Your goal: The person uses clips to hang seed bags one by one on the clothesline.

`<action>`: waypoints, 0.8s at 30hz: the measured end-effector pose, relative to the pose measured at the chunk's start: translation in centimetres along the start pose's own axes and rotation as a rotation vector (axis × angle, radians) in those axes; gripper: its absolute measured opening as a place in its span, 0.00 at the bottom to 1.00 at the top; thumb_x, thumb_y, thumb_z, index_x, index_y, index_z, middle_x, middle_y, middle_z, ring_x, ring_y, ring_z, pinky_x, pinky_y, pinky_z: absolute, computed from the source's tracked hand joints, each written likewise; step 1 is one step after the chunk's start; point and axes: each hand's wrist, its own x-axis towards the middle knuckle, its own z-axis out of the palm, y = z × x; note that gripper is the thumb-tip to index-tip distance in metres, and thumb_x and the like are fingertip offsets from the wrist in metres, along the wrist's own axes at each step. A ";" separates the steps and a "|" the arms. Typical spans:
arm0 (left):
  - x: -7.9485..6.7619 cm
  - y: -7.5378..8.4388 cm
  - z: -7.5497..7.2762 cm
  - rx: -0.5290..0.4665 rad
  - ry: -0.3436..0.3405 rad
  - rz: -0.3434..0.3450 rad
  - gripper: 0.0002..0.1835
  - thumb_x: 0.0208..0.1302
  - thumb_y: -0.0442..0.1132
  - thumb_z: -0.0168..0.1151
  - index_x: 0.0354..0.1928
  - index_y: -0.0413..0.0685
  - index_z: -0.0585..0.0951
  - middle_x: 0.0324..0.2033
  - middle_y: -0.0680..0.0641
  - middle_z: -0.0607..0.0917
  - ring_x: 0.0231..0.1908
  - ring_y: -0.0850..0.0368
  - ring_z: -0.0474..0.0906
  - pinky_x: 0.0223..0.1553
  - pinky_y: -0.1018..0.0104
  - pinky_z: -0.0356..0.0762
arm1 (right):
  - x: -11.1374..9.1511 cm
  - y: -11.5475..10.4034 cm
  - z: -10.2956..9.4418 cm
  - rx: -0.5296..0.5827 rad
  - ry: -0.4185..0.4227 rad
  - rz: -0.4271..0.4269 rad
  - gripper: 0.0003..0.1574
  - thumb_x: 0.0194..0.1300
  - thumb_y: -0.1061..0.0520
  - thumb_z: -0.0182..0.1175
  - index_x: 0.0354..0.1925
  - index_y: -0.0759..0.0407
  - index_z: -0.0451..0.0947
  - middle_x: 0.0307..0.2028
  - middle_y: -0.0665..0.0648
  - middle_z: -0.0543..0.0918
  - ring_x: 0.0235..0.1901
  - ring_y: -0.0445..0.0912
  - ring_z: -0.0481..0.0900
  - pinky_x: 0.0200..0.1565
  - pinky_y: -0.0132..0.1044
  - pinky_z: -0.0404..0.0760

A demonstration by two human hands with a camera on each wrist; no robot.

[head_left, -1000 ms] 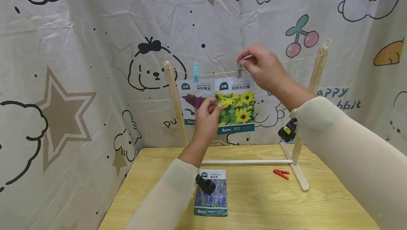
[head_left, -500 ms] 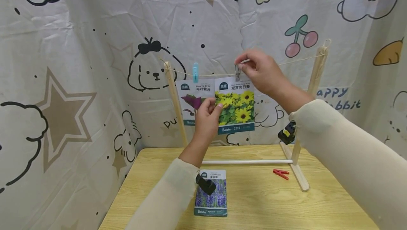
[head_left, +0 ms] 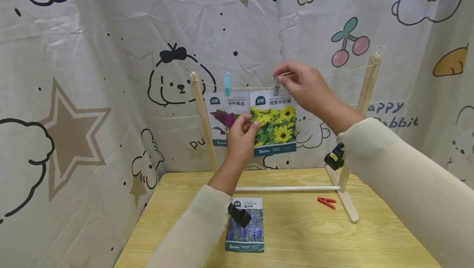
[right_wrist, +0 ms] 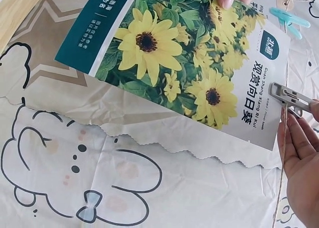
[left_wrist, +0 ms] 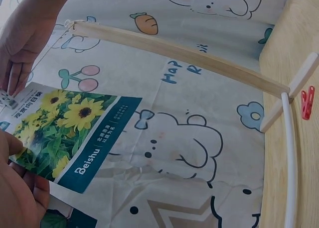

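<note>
A seed packet with yellow sunflowers is up at the string of a wooden frame. My left hand pinches its left edge between thumb and fingers. At its top edge, my right hand pinches a grey clothespin, whose jaws overlap the packet's top margin and the string in the right wrist view. Just left, a packet with purple leaves hangs from the string by a light blue clothespin; my left hand partly covers it.
On the wooden table lie a lavender seed packet, below my left wrist, and a red clothespin near the frame's right foot. A white rod joins the frame's base. Behind hangs a printed cloth.
My right hand has shifted slightly down and left with the grey clothespin, toward the packet's top edge. The left hand has stayed in place on the sunflower packet.
</note>
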 end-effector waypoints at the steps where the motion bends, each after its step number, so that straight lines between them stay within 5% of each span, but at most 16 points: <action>1: 0.0 -0.1 0.0 0.002 0.001 0.002 0.11 0.75 0.43 0.57 0.53 0.47 0.78 0.22 0.54 0.65 0.19 0.59 0.57 0.24 0.68 0.59 | 0.0 0.0 0.0 -0.004 0.000 0.000 0.14 0.78 0.56 0.52 0.55 0.60 0.77 0.56 0.58 0.82 0.55 0.52 0.81 0.60 0.51 0.78; 12: -0.2 -0.5 0.2 0.033 0.036 -0.012 0.11 0.75 0.43 0.58 0.52 0.47 0.79 0.40 0.50 0.77 0.38 0.57 0.70 0.38 0.66 0.71 | -0.2 0.6 0.3 -0.025 0.000 -0.027 0.14 0.77 0.58 0.53 0.55 0.61 0.78 0.56 0.60 0.82 0.59 0.55 0.81 0.63 0.53 0.77; 24: -0.3 -0.7 0.2 0.075 0.073 -0.024 0.14 0.74 0.42 0.59 0.55 0.44 0.80 0.45 0.44 0.82 0.42 0.56 0.75 0.43 0.65 0.75 | -0.3 1.0 0.3 -0.064 0.026 -0.080 0.16 0.76 0.58 0.56 0.57 0.61 0.79 0.55 0.61 0.82 0.54 0.55 0.82 0.59 0.52 0.78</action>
